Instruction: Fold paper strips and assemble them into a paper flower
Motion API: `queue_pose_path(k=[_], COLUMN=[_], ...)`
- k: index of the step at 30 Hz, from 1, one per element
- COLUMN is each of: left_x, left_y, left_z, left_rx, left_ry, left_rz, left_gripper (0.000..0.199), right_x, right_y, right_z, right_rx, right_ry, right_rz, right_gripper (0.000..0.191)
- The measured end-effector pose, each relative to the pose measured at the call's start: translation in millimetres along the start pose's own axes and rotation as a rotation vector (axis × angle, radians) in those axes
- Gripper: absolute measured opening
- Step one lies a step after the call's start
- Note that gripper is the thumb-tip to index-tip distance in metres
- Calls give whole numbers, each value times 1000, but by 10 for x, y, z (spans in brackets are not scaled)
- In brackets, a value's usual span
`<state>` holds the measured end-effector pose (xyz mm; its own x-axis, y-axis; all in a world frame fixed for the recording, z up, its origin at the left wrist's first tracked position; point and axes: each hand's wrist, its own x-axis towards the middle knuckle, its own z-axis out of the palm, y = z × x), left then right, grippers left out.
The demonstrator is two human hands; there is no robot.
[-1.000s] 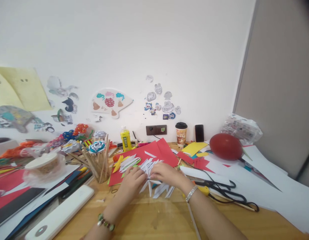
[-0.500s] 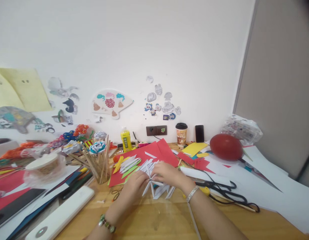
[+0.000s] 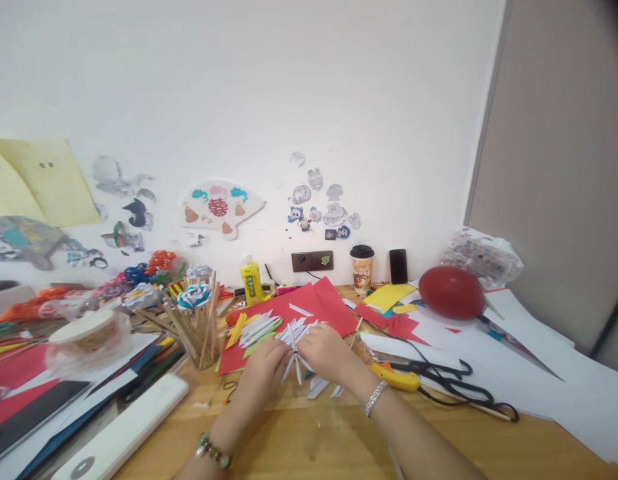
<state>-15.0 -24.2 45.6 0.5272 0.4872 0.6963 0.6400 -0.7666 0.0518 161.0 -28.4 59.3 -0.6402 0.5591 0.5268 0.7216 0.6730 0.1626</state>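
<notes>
A white folded-paper star [image 3: 297, 363], its narrow points spreading from one centre, is held up over the near part of the table. My left hand [image 3: 267, 360] grips it from the left with closed fingers. From the right, my right hand [image 3: 325, 348] pinches its upper right side; the fingertips are partly hidden. Loose folded white paper pieces [image 3: 317, 387] lie just beneath it. Behind my hands, several white folded strips [image 3: 261, 330] rest with green and yellow ones on red paper [image 3: 283, 308].
At left stand a jar of wooden sticks [image 3: 203, 340] and a long white device [image 3: 133, 427]. Black scissors [image 3: 439, 370] and a yellow-handled tool [image 3: 399, 379] lie right of my right arm. Farther back are a cup [image 3: 362, 270], a yellow bottle [image 3: 251, 280] and a red balloon [image 3: 451, 293].
My right hand has shifted slightly left, closer to my left hand. The paper star has turned and looks narrower. More of the yellow-handled tool shows.
</notes>
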Motion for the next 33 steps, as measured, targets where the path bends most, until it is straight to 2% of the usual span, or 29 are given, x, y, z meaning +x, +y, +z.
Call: queue_pose_path(k=[3,8,14,20,27,33], left_x=[3,-15,-19,-19,-12,-14], left_y=[30,36,-3,26,82,119], left_z=[-3,65,101,101,58,68], left_rx=[14,76,238,365,303,265], left_ry=[-43,-33,-4,-9,-71,103], left_rz=[-23,8,49,103,46,-36], left_gripper=[17,18,24,23,27,30], right_x=[-1,-36,-14,12,-2,20], right_y=[33,34,-57,-38,-74,-102], right_z=[2,-44,-13,64,68,-4], right_rx=[19,110,-21,-98,-54,3], right_ry=[-46,-93,-57,-26,-7,63], right_rz=[48,80,99,62,44,83], right_gripper=[12,15,13,15,16,14])
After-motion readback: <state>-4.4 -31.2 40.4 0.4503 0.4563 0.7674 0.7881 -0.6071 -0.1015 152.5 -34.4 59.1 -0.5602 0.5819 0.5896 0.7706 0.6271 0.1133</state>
